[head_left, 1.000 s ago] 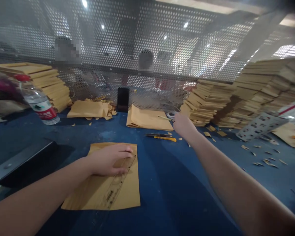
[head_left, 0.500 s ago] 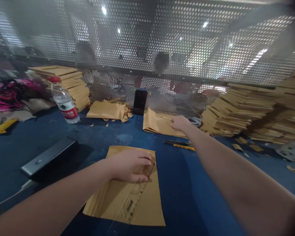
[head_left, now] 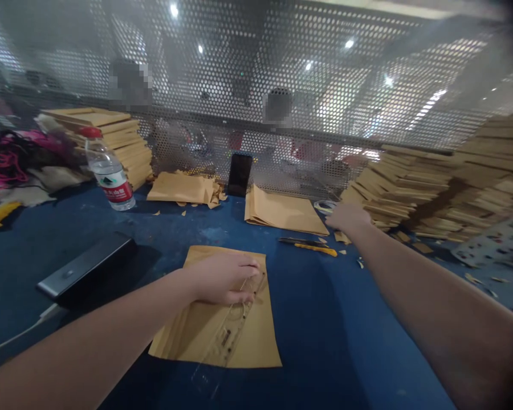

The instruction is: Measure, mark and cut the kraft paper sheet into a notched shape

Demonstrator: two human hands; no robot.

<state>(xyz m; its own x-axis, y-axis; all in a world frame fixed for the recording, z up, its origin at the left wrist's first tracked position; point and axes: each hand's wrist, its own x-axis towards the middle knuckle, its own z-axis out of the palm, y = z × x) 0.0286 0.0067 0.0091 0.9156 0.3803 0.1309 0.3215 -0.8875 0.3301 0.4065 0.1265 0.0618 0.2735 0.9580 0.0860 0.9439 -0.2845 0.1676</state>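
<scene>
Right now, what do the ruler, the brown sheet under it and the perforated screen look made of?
Ruler: likely smooth clear plastic; brown shows through. Brown sheet: probably matte kraft paper, thin-edged. Perforated screen: perhaps metal, greyish with punched-looking holes; finish unclear.

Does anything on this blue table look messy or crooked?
Yes, a little. Loose paper scraps litter the right side, like untidied offcuts. The clear ruler under the left hand lies slantwise across the brown paper, poking past its near edge, though that may be deliberate. I see no spill.
</scene>
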